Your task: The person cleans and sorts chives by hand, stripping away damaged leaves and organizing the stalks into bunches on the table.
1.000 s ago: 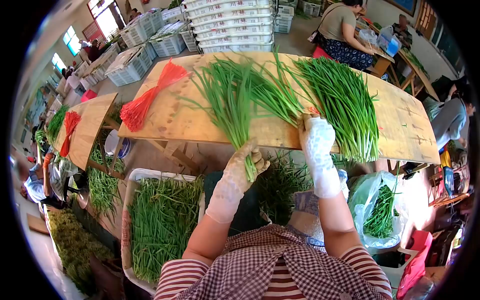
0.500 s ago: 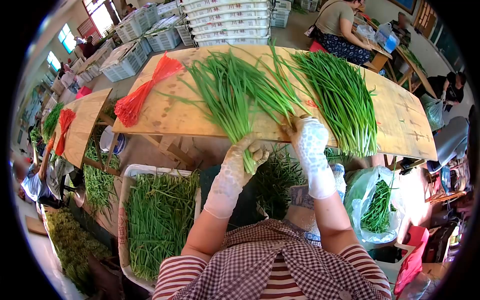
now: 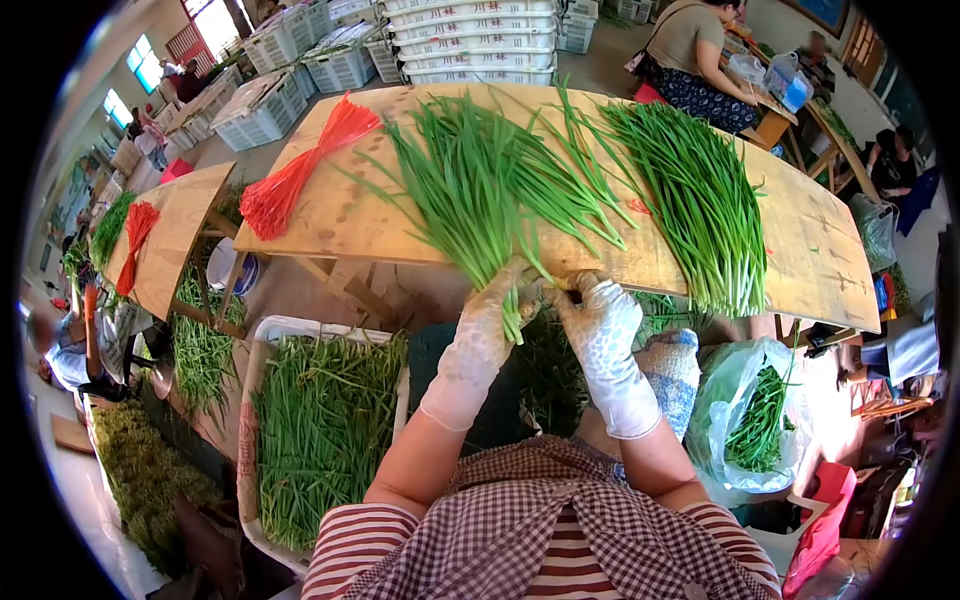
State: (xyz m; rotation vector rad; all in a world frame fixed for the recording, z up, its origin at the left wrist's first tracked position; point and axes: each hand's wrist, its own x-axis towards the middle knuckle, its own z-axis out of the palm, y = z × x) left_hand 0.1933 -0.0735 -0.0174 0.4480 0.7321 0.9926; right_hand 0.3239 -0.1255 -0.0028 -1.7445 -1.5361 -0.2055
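My left hand (image 3: 482, 330), in a white glove, is wrapped round the stalk ends of a bunch of garlic chives (image 3: 460, 190). The leaves fan out over the wooden table (image 3: 810, 230). Close beside it, my gloved right hand (image 3: 600, 315) pinches the end of a chive stalk (image 3: 536, 260) at the table's front edge. Several loose chives (image 3: 575, 200) lie just beyond my right hand. Farther right rests a thick pile of chives (image 3: 695, 200), pale ends towards me. A bundle of red plastic strips (image 3: 300, 175) lies on the left.
Below left stands a white crate (image 3: 262, 345) full of greens. A plastic bag (image 3: 715, 400) with greens sits below right. Stacked white crates (image 3: 480, 40) rise behind the table. Other people work at tables on both sides, one person (image 3: 690, 50) at the back right.
My right hand has moved left and down from the loose chives to beside my left hand, now pinching a stalk. The left hand keeps the bunch. The view has shifted slightly.
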